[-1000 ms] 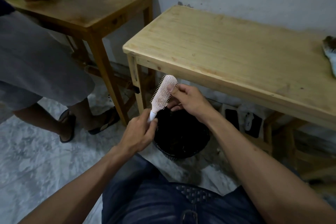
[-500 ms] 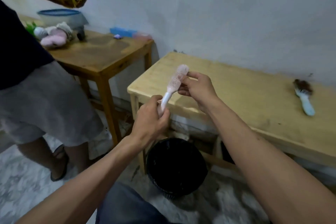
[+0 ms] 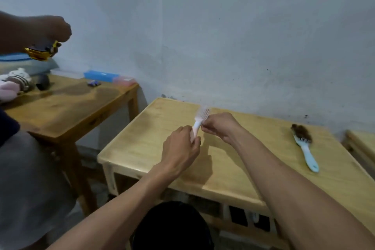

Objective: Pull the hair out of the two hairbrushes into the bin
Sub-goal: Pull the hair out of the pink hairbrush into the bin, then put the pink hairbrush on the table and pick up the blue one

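A pink and white hairbrush (image 3: 199, 118) is held above the light wooden table (image 3: 233, 160). My left hand (image 3: 180, 148) grips its handle. My right hand (image 3: 221, 127) pinches the side of the brush head next to the bristles. A second hairbrush (image 3: 304, 144), light blue with a clump of brown hair on its bristles, lies on the table to the right, clear of both hands. The black bin (image 3: 172, 227) stands on the floor below the table's front edge, between my arms.
Another person (image 3: 24, 178) in grey shorts stands at the left, their hand (image 3: 50, 30) holding a gold object. A darker wooden table (image 3: 67, 107) behind them carries plush toys, a blue box and small items. A third table's corner (image 3: 361, 142) shows at far right.
The pink brush and both hands rose from over the bin to above the table top. The view tilted up, bringing the blue brush fully into sight.
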Demonstrator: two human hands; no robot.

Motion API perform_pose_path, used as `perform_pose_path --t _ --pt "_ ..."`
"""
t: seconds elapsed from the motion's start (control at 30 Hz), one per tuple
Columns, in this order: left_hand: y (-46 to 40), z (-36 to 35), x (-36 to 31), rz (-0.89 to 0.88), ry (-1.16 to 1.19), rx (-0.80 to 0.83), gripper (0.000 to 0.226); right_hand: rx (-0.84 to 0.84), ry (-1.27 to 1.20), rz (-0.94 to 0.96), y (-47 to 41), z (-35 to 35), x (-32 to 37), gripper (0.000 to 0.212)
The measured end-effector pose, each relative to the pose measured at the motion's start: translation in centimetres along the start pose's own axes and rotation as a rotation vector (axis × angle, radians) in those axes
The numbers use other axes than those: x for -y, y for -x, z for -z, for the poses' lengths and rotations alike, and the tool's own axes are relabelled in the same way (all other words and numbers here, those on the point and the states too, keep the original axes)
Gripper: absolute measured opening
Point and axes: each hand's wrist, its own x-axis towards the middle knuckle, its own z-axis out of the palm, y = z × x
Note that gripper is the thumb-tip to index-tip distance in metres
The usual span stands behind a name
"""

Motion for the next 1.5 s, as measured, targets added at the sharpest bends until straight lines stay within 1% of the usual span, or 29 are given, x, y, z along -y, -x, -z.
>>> perform_pose_path --t 0.1,0.2,0.27,0.37,0.47,0.6,0.77,0.93,1.07,1.13,1.23,1.3,1.37,1.4,1.43,1.5 --pt "-2.3 -1.9 0.4 0.028 -0.016 0.048 0.023 -0.017 -0.01 -0.058 -2.8 0.0 0.1 0.013" --pt "-4.7 -3.5 1.4 0.054 -0.026 0.113 0.023 -0.029 0.01 -0.091 -6.0 -0.1 -0.1 0.026" --pt "-6.1 -4.5 2.0 0.054 -0.04 0.156 0.022 -0.09 0.084 -0.092 -8.3 -0.3 -0.4 0.031" --pt "-7.9 -5.8 2.8 0.052 -0.051 0.188 0.024 -0.177 0.12 -0.108 -11.1 -0.8 -0.3 0.028" --pt "-9.7 -6.9 3.2 0.063 -0.063 0.195 0.027 -0.207 0.126 -0.111 -13.1 -1.2 0.3 0.021" --pt "-11.7 -8.0 3.3 0.047 -0.133 0.191 0.032 -0.238 0.212 -0.086 -15.1 -1.3 0.5 0.018" --pt "-11.9 -9.8 3.3 0.057 -0.18 0.239 0.038 -0.247 0.361 -0.063 -16.4 -1.3 -0.2 0.025" --pt "-11.6 -10.2 3.5 0.032 -0.182 0.226 0.041 -0.281 0.506 -0.014 -16.5 -1.3 -0.7 0.025" --pt "-11.5 -10.1 3.5 0.028 -0.183 0.233 0.041 -0.266 0.499 -0.012 -16.4 -1.1 -0.7 0.023" --pt "-11.4 -10.0 3.4 0.031 -0.166 0.236 0.043 -0.251 0.48 -0.018 -16.2 -0.7 -0.5 0.029" --pt "-11.2 -9.7 3.1 0.029 -0.156 0.22 0.053 -0.242 0.462 -0.018 -15.4 0.7 0.0 0.04" --pt "-10.9 -9.7 2.5 0.0 -0.192 0.165 0.055 -0.239 0.464 -0.004 -14.6 2.5 0.6 0.044" --pt "-10.6 -10.0 1.4 -0.033 -0.196 0.1 0.053 -0.229 0.507 0.029 -13.5 4.8 1.7 0.038" --pt "-10.4 -10.2 0.5 -0.052 -0.184 0.093 0.052 -0.226 0.537 0.049 -12.8 6.3 2.3 0.033" --pt "-10.1 -10.7 -1.1 -0.078 -0.161 0.109 0.052 -0.232 0.572 0.074 -12.0 8.2 3.0 0.032" --pt "-9.5 -11.7 -4.6 -0.137 -0.089 0.178 0.053 -0.259 0.692 0.094 -10.6 12.2 4.4 0.038"
